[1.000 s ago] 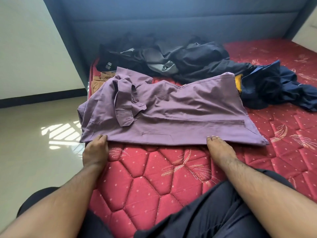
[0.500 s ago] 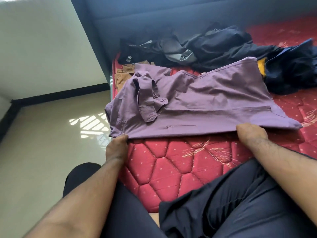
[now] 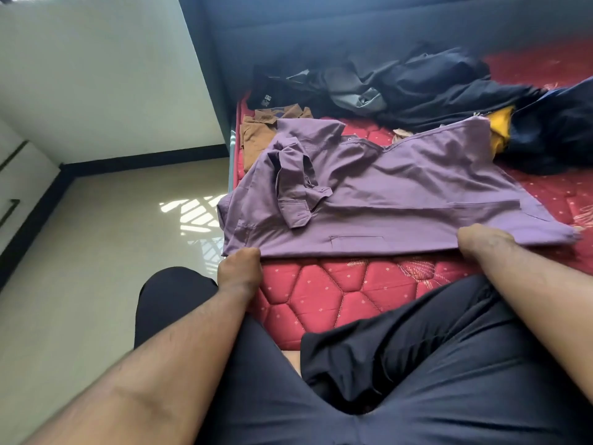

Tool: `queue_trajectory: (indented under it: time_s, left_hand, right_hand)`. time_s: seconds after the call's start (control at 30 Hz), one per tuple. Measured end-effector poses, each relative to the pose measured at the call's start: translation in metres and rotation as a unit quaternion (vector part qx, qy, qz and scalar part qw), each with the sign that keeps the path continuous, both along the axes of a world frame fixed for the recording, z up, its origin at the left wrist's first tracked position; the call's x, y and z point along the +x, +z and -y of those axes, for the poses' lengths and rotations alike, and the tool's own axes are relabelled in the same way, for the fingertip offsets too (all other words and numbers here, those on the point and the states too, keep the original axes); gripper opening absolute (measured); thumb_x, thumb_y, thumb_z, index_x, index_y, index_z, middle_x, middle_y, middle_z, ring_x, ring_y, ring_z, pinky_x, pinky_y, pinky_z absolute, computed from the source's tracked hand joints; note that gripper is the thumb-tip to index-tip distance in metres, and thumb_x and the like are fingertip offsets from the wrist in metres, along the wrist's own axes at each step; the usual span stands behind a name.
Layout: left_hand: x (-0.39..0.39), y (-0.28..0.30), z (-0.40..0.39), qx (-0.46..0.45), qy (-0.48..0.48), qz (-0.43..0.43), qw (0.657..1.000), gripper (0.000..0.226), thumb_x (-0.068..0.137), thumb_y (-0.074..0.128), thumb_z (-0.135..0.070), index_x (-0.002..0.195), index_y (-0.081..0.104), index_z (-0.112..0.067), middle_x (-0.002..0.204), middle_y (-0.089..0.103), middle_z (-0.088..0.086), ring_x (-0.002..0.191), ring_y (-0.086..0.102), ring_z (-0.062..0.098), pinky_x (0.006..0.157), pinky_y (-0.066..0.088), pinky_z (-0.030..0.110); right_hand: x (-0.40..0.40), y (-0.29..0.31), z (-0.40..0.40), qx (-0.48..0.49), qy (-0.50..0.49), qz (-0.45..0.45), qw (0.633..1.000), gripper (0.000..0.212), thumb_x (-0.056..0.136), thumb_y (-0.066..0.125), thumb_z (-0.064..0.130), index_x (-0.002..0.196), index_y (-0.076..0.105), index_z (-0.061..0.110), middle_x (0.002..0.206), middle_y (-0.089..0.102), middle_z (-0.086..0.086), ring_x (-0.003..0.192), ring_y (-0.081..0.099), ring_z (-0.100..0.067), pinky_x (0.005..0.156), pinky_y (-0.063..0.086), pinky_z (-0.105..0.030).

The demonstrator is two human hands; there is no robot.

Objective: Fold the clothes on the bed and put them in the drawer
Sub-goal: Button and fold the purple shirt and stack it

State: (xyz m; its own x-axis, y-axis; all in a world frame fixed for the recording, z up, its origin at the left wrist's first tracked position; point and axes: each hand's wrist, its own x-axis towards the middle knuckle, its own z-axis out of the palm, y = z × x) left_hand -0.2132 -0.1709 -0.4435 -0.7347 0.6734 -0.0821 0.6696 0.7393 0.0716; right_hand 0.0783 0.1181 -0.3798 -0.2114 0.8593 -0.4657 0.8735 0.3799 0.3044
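Purple shirt (image 3: 394, 194) spread flat on red mattress (image 3: 337, 293), one sleeve folded over its chest. Left hand (image 3: 239, 268) grips the shirt's near edge at the collar end; right hand (image 3: 481, 240) grips the same edge nearer the hem. Beyond the shirt: brown garment (image 3: 256, 130), dark clothes heap (image 3: 417, 81).

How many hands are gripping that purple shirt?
2. The left hand holds the purple shirt at its near left corner; the right hand holds the near edge toward the right.
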Motion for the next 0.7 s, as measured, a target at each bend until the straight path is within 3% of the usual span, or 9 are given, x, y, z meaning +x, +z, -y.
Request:
queue_trajectory:
  time_s: [0.17, 0.3, 0.33, 0.4, 0.43, 0.5, 0.6, 0.67, 0.7]
  left_hand:
    - [0.004, -0.005, -0.018, 0.058, -0.192, -0.155, 0.967, 0.030, 0.070, 0.041, -0.024, 0.074, 0.067, -0.011, 0.078, 0.066, 0.008, 0.067, 0.058, 0.034, 0.057, 0.045, 0.037]
    - [0.020, -0.010, -0.063, 0.080, -0.328, -0.061, 0.939, 0.045, 0.083, 0.042, -0.033, 0.110, 0.070, -0.010, 0.120, 0.069, 0.013, 0.101, 0.067, 0.034, 0.081, 0.056, 0.043]
    - [0.027, -0.013, -0.074, 0.055, -0.356, -0.016, 0.933, 0.056, 0.086, 0.039, -0.040, 0.125, 0.065, -0.009, 0.135, 0.060, 0.016, 0.119, 0.061, 0.034, 0.095, 0.052, 0.046]
    - [0.041, -0.022, -0.083, -0.020, -0.378, 0.041, 0.925, 0.083, 0.086, 0.018, -0.062, 0.155, 0.027, -0.017, 0.163, 0.013, 0.008, 0.150, 0.018, 0.026, 0.120, 0.019, 0.047]
    - [0.046, -0.029, -0.083, -0.061, -0.369, 0.058, 0.925, 0.089, 0.082, 0.006, -0.070, 0.158, 0.003, -0.024, 0.162, -0.010, 0.000, 0.152, -0.004, 0.022, 0.122, 0.002, 0.046]
    - [0.053, -0.038, -0.078, -0.074, -0.353, 0.054, 0.931, 0.087, 0.075, -0.008, -0.082, 0.148, -0.020, -0.036, 0.155, -0.027, -0.007, 0.149, -0.019, 0.019, 0.119, -0.013, 0.045]
    - [0.048, -0.032, -0.080, -0.047, -0.377, 0.025, 0.925, 0.090, 0.078, -0.013, -0.081, 0.154, -0.004, -0.034, 0.160, -0.012, -0.011, 0.150, -0.010, 0.019, 0.117, -0.015, 0.051]
    - [0.046, -0.018, -0.101, -0.001, -0.393, 0.010, 0.919, 0.088, 0.088, -0.006, -0.076, 0.156, 0.021, -0.028, 0.163, 0.009, -0.007, 0.152, 0.004, 0.021, 0.119, -0.009, 0.050]
    - [0.048, -0.012, -0.116, 0.000, -0.396, 0.023, 0.918, 0.086, 0.088, -0.004, -0.071, 0.156, 0.023, -0.026, 0.164, 0.010, -0.005, 0.152, 0.004, 0.021, 0.120, -0.006, 0.048]
  right_hand:
    - [-0.013, 0.003, 0.012, -0.010, 0.028, 0.052, 0.998, 0.047, 0.085, 0.055, 0.018, 0.132, 0.056, 0.025, 0.137, 0.054, 0.003, 0.121, 0.055, -0.023, 0.092, 0.051, -0.044]
    - [-0.036, -0.014, 0.014, -0.003, 0.186, -0.047, 0.981, 0.042, 0.092, 0.049, 0.023, 0.133, 0.055, 0.026, 0.141, 0.053, -0.004, 0.124, 0.055, -0.025, 0.098, 0.046, -0.036]
    - [-0.042, -0.021, 0.013, -0.034, 0.224, -0.077, 0.971, 0.044, 0.095, 0.048, 0.026, 0.139, 0.050, 0.025, 0.147, 0.047, -0.007, 0.129, 0.050, -0.026, 0.104, 0.042, -0.035]
    - [-0.052, -0.031, 0.020, -0.105, 0.279, -0.107, 0.948, 0.053, 0.099, 0.048, 0.033, 0.149, 0.037, 0.023, 0.160, 0.025, -0.008, 0.141, 0.035, -0.026, 0.113, 0.030, -0.033]
    - [-0.056, -0.034, 0.022, -0.129, 0.293, -0.107, 0.941, 0.053, 0.099, 0.049, 0.033, 0.149, 0.038, 0.021, 0.161, 0.021, -0.007, 0.142, 0.033, -0.026, 0.114, 0.028, -0.033]
    - [-0.058, -0.039, 0.022, -0.143, 0.306, -0.125, 0.933, 0.039, 0.096, 0.052, 0.030, 0.132, 0.058, 0.016, 0.148, 0.043, -0.009, 0.130, 0.048, -0.029, 0.106, 0.040, -0.037]
    - [-0.054, -0.043, 0.015, -0.126, 0.257, -0.189, 0.939, 0.023, 0.090, 0.055, 0.023, 0.103, 0.073, 0.016, 0.114, 0.070, -0.007, 0.105, 0.064, -0.027, 0.089, 0.051, -0.035]
    - [-0.053, -0.042, 0.008, -0.104, 0.236, -0.234, 0.937, 0.022, 0.088, 0.057, 0.021, 0.101, 0.074, 0.015, 0.109, 0.071, -0.007, 0.104, 0.064, -0.027, 0.088, 0.051, -0.034]
    - [-0.056, -0.042, 0.008, -0.096, 0.237, -0.253, 0.933, 0.022, 0.089, 0.057, 0.021, 0.102, 0.075, 0.016, 0.109, 0.071, -0.008, 0.104, 0.063, -0.028, 0.088, 0.050, -0.034]
